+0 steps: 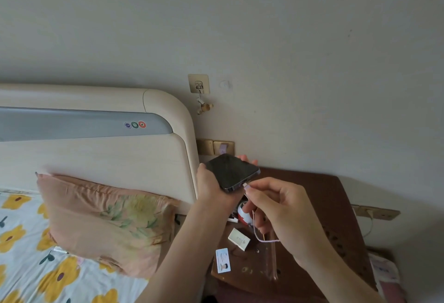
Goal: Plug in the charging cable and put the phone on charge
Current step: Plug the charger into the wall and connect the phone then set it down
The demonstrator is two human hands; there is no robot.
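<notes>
A dark phone (231, 172) with a black screen is held above the brown bedside table (336, 206), gripped from below by my left hand (211, 186). My right hand (276, 204) pinches the white plug end of a pale purple charging cable (259, 237). The plug tip (245, 185) sits right at the phone's bottom port; I cannot tell whether it is inside. The cable loops down under my right hand. A purple charger (224, 150) sits in the gold wall socket behind the phone.
A cream headboard (120, 153) and a pink pillow (105, 223) lie to the left, over a flowered sheet. On the bedside table are a white box (239, 239), an ID card (223, 260) and a red-white round object (243, 215). Another gold socket (377, 213) is at right.
</notes>
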